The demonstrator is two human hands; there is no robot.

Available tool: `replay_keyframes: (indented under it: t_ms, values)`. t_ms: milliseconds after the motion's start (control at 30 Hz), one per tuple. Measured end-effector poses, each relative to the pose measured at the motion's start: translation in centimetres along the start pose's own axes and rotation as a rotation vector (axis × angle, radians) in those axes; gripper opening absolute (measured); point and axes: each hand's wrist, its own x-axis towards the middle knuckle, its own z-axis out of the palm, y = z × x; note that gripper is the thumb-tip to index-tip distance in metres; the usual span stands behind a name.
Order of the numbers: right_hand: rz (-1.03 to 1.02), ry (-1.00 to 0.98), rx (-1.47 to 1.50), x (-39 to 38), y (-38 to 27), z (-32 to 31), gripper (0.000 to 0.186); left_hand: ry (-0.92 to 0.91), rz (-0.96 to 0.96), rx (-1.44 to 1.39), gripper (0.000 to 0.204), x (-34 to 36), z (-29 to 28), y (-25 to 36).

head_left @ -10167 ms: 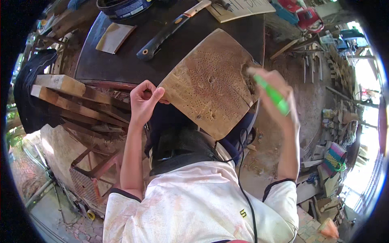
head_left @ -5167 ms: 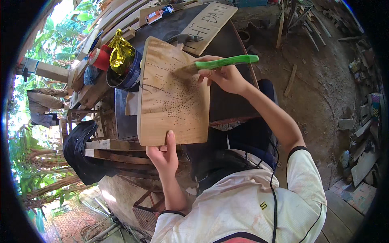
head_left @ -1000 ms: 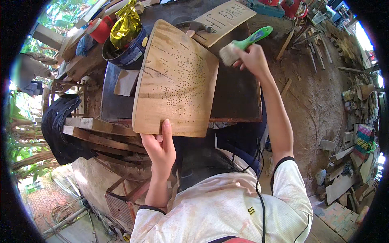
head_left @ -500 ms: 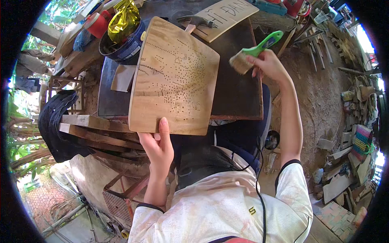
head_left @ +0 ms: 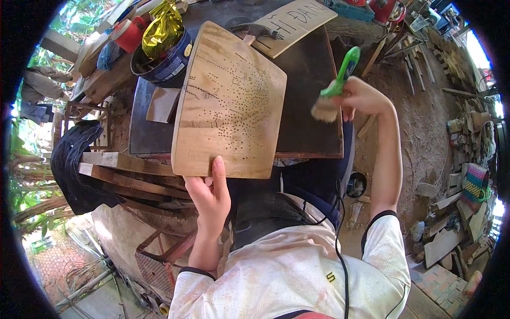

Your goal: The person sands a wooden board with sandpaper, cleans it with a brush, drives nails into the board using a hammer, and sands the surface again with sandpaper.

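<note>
Pinching its lower edge, left of centre frame, the left hand (head_left: 210, 198) holds the likely stiff wooden board (head_left: 231, 101); the right hand (head_left: 365, 97) clasps the paintbrush (head_left: 333, 89).

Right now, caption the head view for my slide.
Left hand holds a dotted wooden board; right hand holds a green-handled brush beside it.

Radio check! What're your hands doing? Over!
Left hand: gripping flat, dark-dotted pale wooden board at lower edge. Right hand: holding green-handled brush with tan bristles, off the board. Nothing seen between brush and board.
</note>
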Motion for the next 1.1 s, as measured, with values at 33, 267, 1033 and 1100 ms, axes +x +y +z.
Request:
replay_keyframes:
  t_ms: [33,267,1033,1100]
  values:
    - [0.021,0.15,-0.017,0.5,0.2,-0.6,0.027,-0.003,0.002,-0.003,0.044,0.0,0.0,0.1]
    - [0.077,0.093,-0.076,-0.8,-0.4,-1.5,0.032,-0.044,0.007,0.032,0.046,-0.3,-0.2,0.1]
    - [-0.122,0.163,-0.092,-0.5,-3.3,2.6,0.02,0.021,0.124,0.027,0.027,0.0,-0.1,1.0]
    - [-0.08,0.024,-0.136,0.7,-2.9,3.4,0.021,-0.014,0.139,0.06,0.026,-0.1,-0.5,0.8]
